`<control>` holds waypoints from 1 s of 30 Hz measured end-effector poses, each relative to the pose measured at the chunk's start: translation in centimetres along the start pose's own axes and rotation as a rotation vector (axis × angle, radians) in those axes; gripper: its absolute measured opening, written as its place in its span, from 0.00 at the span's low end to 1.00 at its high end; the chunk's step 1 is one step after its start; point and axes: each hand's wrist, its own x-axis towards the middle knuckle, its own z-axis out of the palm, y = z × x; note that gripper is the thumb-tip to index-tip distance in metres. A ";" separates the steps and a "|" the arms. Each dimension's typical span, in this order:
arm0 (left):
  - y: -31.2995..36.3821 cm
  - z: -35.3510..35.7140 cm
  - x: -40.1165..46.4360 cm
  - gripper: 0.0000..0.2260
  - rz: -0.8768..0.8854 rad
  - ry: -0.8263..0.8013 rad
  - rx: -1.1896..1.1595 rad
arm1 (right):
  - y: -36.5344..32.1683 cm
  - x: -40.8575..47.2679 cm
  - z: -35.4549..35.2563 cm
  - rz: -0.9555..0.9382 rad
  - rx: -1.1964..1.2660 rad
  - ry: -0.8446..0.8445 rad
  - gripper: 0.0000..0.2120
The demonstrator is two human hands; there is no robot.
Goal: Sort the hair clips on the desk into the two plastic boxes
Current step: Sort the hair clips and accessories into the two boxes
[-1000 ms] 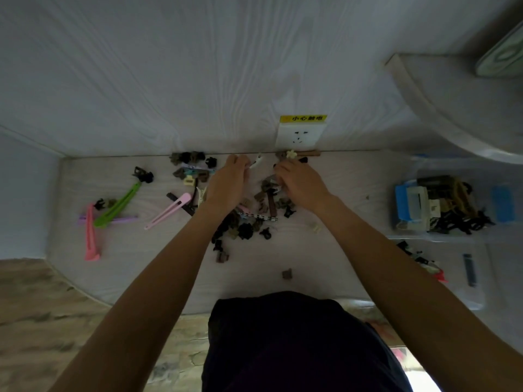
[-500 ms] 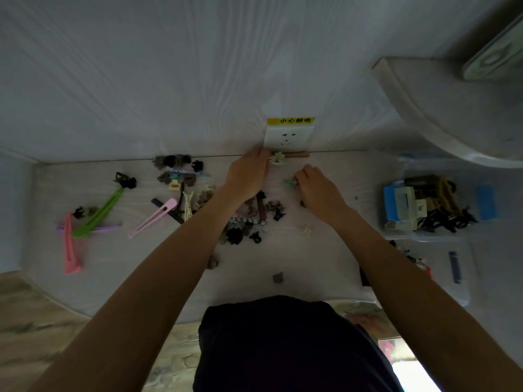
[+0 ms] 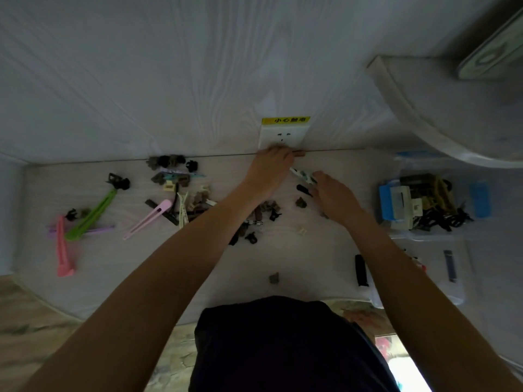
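Both hands are out over the surface [image 3: 311,250], working the far edge of the clip pile.

The left hand [image 3: 270,171] reaches to the wall under the socket [image 3: 283,135], fingers curled down onto something there; what it grips, I cannot tell. The right hand [image 3: 332,193] pinches a patterned clip [image 3: 304,175] at centre frame, likely bound for the boxes. The fuller box [image 3: 424,205] sits at right, the second box [image 3: 441,267] below it. Loose clips [image 3: 181,199] lie left of centre, unsorted.
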 end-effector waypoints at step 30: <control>-0.4 -0.1 -0.8 0.18 0.057 -0.243 0.183 | -0.6 -3.5 0.9 0.249 0.221 0.253 0.13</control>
